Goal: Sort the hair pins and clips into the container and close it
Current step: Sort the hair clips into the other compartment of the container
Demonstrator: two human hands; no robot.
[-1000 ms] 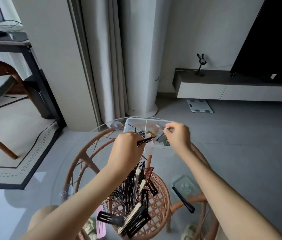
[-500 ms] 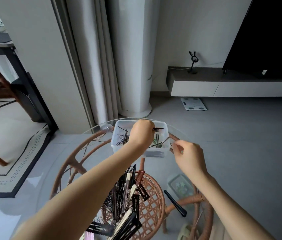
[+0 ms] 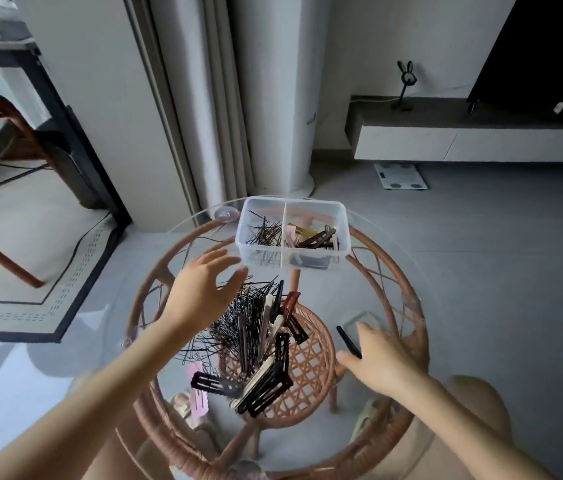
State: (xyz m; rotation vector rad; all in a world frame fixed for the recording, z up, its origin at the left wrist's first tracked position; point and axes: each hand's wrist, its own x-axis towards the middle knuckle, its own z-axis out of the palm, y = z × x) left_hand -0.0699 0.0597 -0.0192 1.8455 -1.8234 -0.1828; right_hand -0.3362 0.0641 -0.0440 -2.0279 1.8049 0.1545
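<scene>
Your left hand's fingers (image 3: pixel 219 255) are spread apart and straight, gripping nothing. The left hand (image 3: pixel 200 296) hovers over the far left edge of the pile of black hair pins (image 3: pixel 231 323), its fingertips just short of the near left corner of the container (image 3: pixel 340 209).

Your right hand's fingers (image 3: pixel 365 330) are loosely extended with the thumb out to the left. They come down over the near end of a lone black clip (image 3: pixel 346 339) on the glass. Whether they touch it cannot be told. The right hand (image 3: pixel 380 362) lies just beside the clear lid (image 3: pixel 365 318), which rests flat on the table.

The container stands open at the far edge of the glass table (image 3: pixel 377 282). Its left compartment holds thin dark pins and its right compartment holds brown, pink and gold clips. Between your hands, larger black, cream and brown clips (image 3: pixel 268 372) lie heaped against the pins, with a pink clip (image 3: pixel 198 398) at the near left.
</scene>
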